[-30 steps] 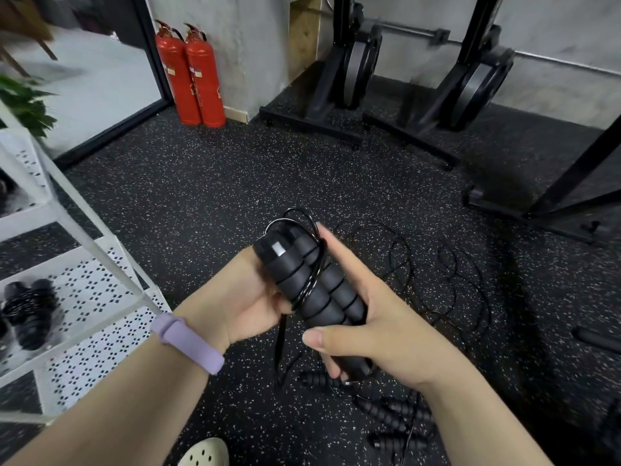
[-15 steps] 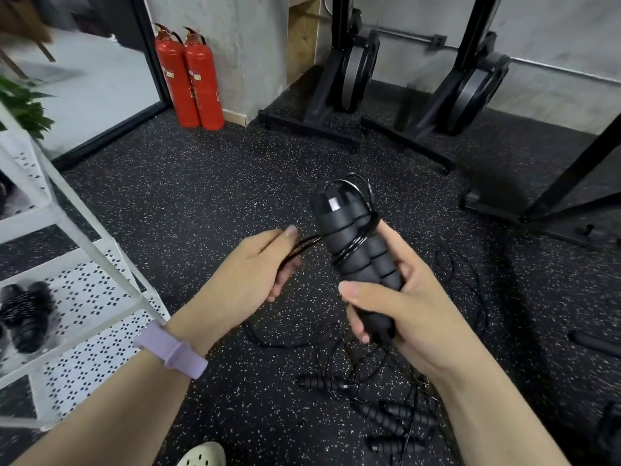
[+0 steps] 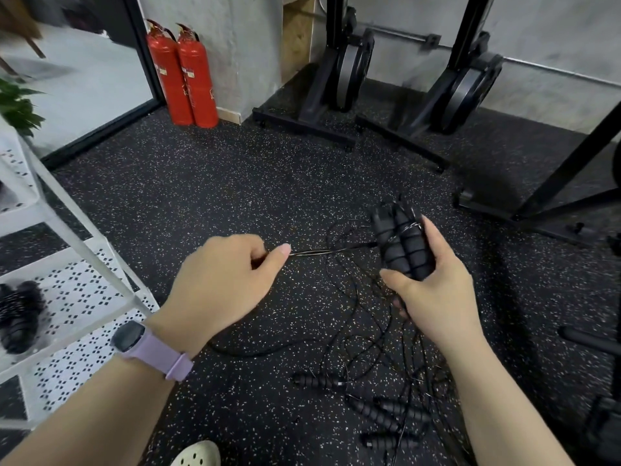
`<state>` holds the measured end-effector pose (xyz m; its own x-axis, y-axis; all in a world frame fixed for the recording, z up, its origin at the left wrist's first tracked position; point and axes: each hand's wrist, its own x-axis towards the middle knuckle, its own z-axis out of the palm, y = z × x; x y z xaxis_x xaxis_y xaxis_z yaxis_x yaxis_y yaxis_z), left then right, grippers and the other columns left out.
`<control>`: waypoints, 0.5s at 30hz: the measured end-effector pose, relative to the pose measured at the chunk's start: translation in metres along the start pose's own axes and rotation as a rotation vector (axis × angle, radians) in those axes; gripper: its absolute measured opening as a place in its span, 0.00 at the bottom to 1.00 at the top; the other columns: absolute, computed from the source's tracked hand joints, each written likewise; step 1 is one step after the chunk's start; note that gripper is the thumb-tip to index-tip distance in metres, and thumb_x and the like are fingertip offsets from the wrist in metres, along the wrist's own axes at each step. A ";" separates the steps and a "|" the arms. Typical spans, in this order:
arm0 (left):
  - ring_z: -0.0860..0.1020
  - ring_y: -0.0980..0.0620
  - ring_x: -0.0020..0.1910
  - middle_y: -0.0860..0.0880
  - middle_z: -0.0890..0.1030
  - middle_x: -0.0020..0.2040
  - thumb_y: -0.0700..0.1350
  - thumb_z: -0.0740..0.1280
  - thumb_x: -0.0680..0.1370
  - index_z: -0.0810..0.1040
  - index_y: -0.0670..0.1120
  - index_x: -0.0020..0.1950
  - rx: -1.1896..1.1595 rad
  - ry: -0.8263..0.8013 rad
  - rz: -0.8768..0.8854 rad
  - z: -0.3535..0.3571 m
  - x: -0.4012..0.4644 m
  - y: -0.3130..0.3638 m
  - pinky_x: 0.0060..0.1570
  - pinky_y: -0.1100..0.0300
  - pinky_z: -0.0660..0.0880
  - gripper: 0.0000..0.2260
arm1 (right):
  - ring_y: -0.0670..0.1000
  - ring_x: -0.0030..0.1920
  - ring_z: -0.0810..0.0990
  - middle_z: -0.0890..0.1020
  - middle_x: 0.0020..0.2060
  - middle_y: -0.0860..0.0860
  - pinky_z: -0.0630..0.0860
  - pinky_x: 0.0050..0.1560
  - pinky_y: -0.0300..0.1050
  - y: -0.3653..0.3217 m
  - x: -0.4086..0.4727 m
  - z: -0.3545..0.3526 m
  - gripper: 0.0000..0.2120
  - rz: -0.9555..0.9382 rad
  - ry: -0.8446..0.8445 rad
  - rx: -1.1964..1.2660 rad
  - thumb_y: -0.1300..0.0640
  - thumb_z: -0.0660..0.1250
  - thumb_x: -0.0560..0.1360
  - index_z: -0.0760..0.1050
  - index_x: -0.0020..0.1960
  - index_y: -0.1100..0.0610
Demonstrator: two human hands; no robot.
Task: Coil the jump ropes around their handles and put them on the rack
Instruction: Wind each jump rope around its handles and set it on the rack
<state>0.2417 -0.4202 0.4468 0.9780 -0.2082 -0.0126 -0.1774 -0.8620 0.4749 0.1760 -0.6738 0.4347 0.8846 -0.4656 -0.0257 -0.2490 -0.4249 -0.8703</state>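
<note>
A: What lies nearest you?

B: Black speckled rubber floor (image 3: 208, 196), with loose handles (image 3: 379, 412) and tangled rope by your feet. A white perforated rack (image 3: 84, 307) at your left holds a coiled rope (image 3: 18, 314).

A: And your hands?

B: Your right hand (image 3: 433, 290) clasps paired handles (image 3: 401, 243); your left hand (image 3: 221, 280) pinches the taut rope (image 3: 329, 252). Beyond stand two red extinguishers (image 3: 183, 74) against a concrete wall (image 3: 235, 38).
</note>
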 end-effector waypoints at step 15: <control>0.62 0.57 0.24 0.54 0.67 0.25 0.60 0.66 0.79 0.73 0.49 0.38 -0.441 0.063 0.136 0.002 0.019 -0.011 0.25 0.64 0.61 0.17 | 0.53 0.43 0.84 0.86 0.52 0.45 0.83 0.47 0.49 -0.025 -0.027 0.032 0.46 -0.136 -1.026 -0.219 0.65 0.78 0.70 0.67 0.71 0.24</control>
<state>0.2620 -0.4151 0.4398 0.9563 -0.2654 0.1228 -0.2543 -0.5472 0.7974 0.1711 -0.6260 0.4410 0.7941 0.4323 -0.4271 -0.0981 -0.6024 -0.7921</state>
